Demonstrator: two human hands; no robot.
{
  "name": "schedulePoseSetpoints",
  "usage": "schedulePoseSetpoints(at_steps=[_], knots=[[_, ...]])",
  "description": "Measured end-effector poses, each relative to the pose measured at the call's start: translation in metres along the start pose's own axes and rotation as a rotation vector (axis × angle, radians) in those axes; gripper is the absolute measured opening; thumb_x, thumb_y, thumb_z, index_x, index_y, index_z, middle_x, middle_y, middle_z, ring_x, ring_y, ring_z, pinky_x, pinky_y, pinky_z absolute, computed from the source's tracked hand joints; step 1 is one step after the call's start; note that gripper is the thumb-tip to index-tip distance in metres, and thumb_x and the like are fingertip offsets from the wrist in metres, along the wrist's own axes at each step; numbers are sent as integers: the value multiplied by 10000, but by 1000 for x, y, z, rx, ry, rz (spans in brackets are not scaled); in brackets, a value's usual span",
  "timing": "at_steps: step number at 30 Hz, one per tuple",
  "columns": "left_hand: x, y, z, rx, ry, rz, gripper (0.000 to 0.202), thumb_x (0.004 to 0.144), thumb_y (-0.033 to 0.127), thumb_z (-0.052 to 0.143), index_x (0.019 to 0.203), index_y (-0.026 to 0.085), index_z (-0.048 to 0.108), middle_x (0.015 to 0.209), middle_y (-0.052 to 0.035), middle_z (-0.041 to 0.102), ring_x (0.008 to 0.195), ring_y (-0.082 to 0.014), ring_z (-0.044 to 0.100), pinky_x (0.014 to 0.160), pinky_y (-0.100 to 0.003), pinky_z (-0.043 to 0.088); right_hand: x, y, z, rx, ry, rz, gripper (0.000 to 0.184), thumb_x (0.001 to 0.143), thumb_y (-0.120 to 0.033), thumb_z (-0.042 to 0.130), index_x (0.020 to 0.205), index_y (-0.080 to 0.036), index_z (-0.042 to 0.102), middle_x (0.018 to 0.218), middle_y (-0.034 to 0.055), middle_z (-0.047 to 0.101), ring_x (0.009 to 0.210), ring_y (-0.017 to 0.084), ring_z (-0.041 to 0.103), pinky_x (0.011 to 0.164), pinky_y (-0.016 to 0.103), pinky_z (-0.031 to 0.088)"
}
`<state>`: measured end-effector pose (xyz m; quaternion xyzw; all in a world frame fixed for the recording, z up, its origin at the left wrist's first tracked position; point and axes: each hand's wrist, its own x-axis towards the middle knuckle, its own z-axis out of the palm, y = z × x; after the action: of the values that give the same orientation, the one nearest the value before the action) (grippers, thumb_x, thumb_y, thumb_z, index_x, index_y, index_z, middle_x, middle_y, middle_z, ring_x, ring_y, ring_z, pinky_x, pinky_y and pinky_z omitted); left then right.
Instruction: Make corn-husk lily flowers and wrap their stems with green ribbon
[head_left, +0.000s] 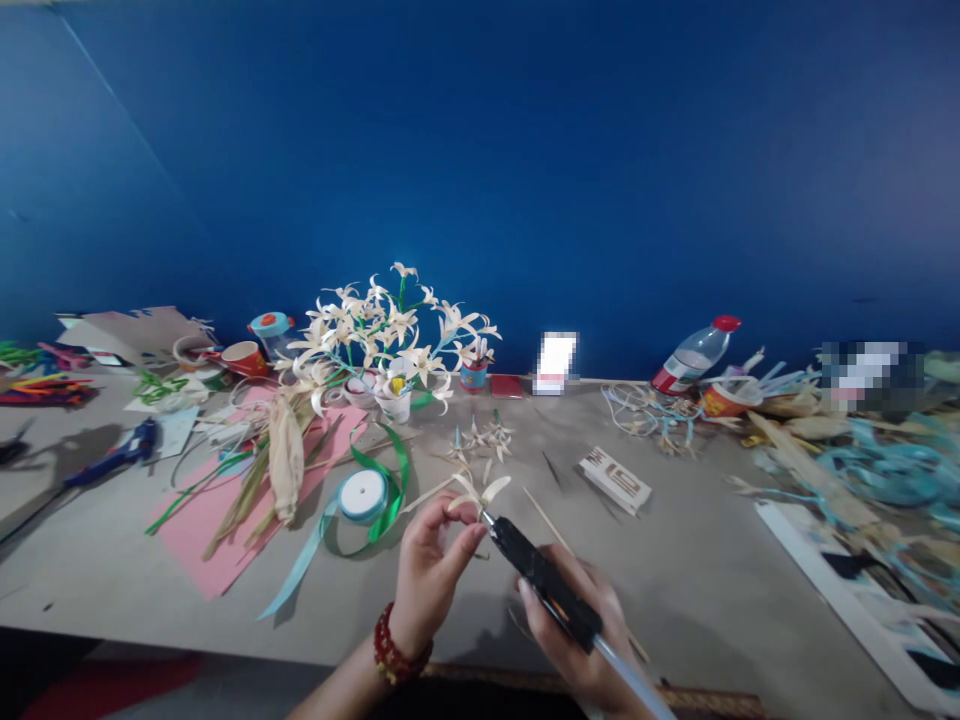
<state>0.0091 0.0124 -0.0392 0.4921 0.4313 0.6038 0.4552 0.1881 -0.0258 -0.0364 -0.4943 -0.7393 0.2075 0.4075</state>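
Between the thumb and fingers of my left hand [435, 555] is a small cream husk flower [491, 492], its curled petals spreading outward. My right hand [574, 625] is wrapped round a black glue gun [540, 580], with a pale glue stick [630, 680] coming out of its back end. The gun's metal tip meets the base of the flower or sits right beside it; I cannot tell which. Just beyond my hands lie several finished small flowers [480, 440]. Farther back, a branching bunch of cream flowers [390, 325] stands in a white cup [395, 405].
Left of my hands are a blue ribbon roll [363, 496], green ribbon [394, 510], dried husks [285, 460] on pink paper [202, 550] and a blue glue gun [120, 452]. Rightward lie a small white box [615, 480], a tilted bottle [694, 355] and a white board [832, 605].
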Motion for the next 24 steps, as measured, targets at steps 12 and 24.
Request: schedulePoseSetpoints(at_steps=[12, 24], knots=[[-1, 0, -1, 17, 3, -3, 164, 797, 304, 750, 747, 179, 657, 772, -33, 616, 745, -183, 568, 702, -269, 462, -1, 5, 2, -44, -19, -12, 41, 863, -262, 521, 847, -239, 551, 643, -3, 644, 580, 174, 645, 552, 239, 499], [4, -12, -19, -376, 123, -287, 234, 696, 315, 842, 763, 189, 657, 715, 17, 584, 675, -117, 523, 649, -208, 455, -10, 113, -59, -779, -4, 262, 201, 890, -310, 547, 1064, -225, 598, 758, 31, 727, 632, 221, 707, 527, 262, 445]])
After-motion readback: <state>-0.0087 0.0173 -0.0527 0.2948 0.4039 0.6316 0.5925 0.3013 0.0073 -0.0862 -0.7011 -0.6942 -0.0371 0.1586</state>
